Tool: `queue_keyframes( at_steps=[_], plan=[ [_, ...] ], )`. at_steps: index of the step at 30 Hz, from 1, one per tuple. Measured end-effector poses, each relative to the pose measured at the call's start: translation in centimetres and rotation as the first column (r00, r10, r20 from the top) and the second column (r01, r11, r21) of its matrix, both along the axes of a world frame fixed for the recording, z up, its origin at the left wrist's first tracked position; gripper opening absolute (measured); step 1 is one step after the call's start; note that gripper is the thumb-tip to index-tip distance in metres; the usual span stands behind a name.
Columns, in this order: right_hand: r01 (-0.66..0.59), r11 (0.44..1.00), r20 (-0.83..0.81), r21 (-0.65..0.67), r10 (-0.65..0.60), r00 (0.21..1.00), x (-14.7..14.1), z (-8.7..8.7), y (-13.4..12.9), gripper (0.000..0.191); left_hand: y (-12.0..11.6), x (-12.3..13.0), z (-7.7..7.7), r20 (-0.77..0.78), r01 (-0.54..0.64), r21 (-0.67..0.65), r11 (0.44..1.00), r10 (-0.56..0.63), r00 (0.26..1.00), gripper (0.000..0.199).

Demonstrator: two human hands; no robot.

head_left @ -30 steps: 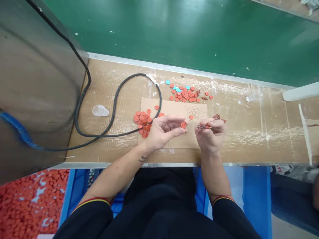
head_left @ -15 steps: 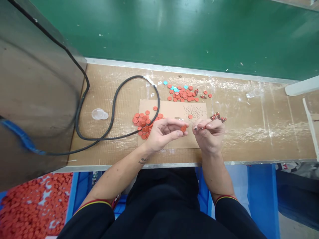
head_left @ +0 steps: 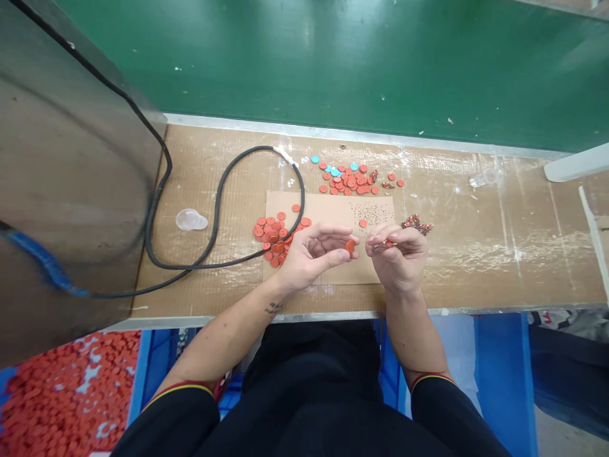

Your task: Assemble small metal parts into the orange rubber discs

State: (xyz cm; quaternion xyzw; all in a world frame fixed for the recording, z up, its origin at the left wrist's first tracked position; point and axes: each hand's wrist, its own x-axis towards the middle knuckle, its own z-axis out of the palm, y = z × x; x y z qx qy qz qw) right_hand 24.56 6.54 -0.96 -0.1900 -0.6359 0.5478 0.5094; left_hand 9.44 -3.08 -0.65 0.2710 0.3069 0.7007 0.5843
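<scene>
Cardboard-covered bench (head_left: 499, 273), with a black cable (head_left: 303, 193) looped on it, its near run crossing the left pile. Smaller cardboard sheet (head_left: 333, 277) on top, before the person. Left hand (head_left: 307, 257) and right hand (head_left: 402, 257) above the sheet, close but apart.

Left pile of red button-like discs (head_left: 275, 238) beside the left hand; far cluster (head_left: 352, 181) of red and a few blue discs beyond the sheet. Heap of red-and-metal pieces (head_left: 419, 225) just past the right hand. Lone red disc (head_left: 363, 223) on the sheet.

Fingers: left thumb and fingertips pinched on one red disc (head_left: 350, 246), palm hollow; right fingertips nearly closed round a small red-and-metal piece (head_left: 387, 244), exact count unclear.

Risk, in my judgement: the disc's thin edge grip could slip if pressed off-centre; a snagged cable could drag through the pile.

Against half a second ago: left grip much the same; more of the right-hand piece shows; a pale-grey bit above the left fingers no longer visible. Lone disc unmoved.
</scene>
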Motion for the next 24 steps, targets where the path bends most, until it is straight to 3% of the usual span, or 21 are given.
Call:
queue_keyframes(
  at_steps=[5, 11, 16, 24],
  plan=[
    [0.010, 0.993, -0.054, 0.117, -0.004, 0.999, -0.10, -0.06, -0.01, 0.012, 0.05, -0.09, 0.28, -0.004, 0.012, -0.037, 0.999, -0.013, 1.000, 0.024],
    [0.060, 0.968, -0.024, 0.243, -0.056, 0.998, -0.26, 0.40, -0.62, 0.026, -0.01, -0.06, -0.17, -0.033, 0.006, -0.020, 1.000, -0.007, 0.999, 0.027],
    [0.071, 0.945, 0.012, 0.319, -0.079, 0.997, -0.35, 0.72, -0.80, 0.016, 0.06, -0.10, -0.49, -0.058, -0.011, -0.001, 1.000, 0.011, 0.998, 0.029],
    [0.109, 0.910, 0.018, 0.401, -0.127, 0.992, -0.57, 0.39, -0.78, 0.016, 0.15, -0.11, -0.29, -0.104, -0.046, -0.011, 0.999, 0.045, 0.994, 0.034]
  ],
)
